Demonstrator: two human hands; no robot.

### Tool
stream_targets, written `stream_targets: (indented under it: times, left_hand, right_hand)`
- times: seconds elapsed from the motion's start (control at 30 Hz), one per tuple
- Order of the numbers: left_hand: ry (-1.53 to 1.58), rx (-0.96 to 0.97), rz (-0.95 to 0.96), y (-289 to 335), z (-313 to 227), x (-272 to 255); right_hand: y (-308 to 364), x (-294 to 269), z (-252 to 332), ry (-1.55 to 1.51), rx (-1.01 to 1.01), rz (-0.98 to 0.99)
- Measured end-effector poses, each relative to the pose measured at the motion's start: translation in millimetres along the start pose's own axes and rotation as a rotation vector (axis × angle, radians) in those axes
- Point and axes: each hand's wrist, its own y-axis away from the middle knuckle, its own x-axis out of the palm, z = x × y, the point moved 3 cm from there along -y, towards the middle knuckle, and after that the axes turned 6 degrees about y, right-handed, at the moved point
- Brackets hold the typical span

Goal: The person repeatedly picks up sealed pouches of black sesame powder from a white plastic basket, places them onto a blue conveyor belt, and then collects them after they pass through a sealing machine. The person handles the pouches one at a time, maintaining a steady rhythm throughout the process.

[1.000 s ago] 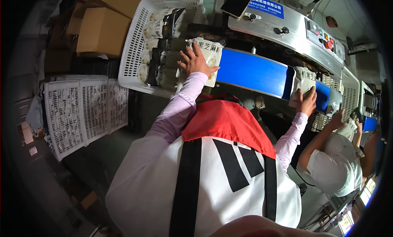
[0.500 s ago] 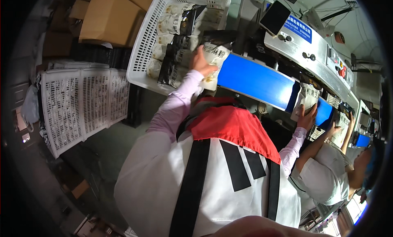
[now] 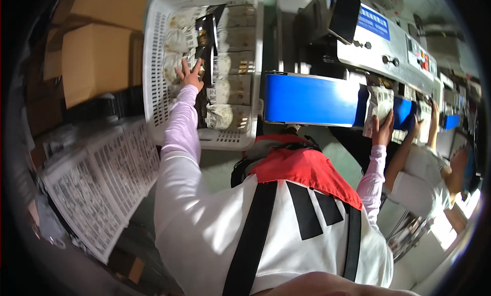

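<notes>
The step in hand looks like two jobs at once: settling bags in the crate on one side and minding a bag at the machine on the other. The left hand (image 3: 190,76) reaches into the white crate (image 3: 152,91), palm down and fingers spread wide, over the packed bags (image 3: 227,116) near the dark tops in the middle. It seems to rest on them rather than grip; its underside is hidden, so how firmly it presses cannot be told. Those bags overlap in two rows, pale with dark ends. The right hand (image 3: 383,128) is partly closed on the lower end of a bag (image 3: 380,102), thumb to the left and fingers to the right; how tightly it holds is not clear. That bag is at the far right part of the blue belt (image 3: 309,99), its upper end toward the machine (image 3: 378,48), well apart from the crate. Just beyond it, a co-worker (image 3: 419,181) has both hands about a second bag (image 3: 424,122). As a judgement, the next move calls for the left hand to lift clear without dragging the overlapped rows, while the right keeps its bag straight and lets it run with the belt, neither pulling back nor crowding the one beyond.
</notes>
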Motion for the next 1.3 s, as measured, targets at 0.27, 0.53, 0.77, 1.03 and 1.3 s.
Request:
stream_targets:
  times: [0.27, 0.53, 0.77, 1.03, 1.3]
  left_hand:
    - [0.242, 0.325, -0.212, -69.0, 55.1, 23.9]
    - [1.109, 0.326, -0.354, 55.5, -105.7, -27.4]
    - [1.022, 0.478, 0.131, 223.8, -325.9, 12.3]
    - [0.692, 0.584, -0.074, 271.0, -423.0, 41.3]
    - [0.331, 0.431, -0.246, 270.5, -430.9, 54.9]
  right_hand:
    - [-9.6, -20.7, 43.7, 0.038, 0.088, 0.005]
    - [0.9, -43.0, 66.6, 0.11, 0.141, 0.035]
    - [11.1, -59.4, 50.7, -0.3, -0.104, 0.028]
    - [40.2, -74.4, -10.8, -0.5, -0.076, -0.06]
    - [19.7, -75.4, -79.8, -0.449, -0.081, -0.182]
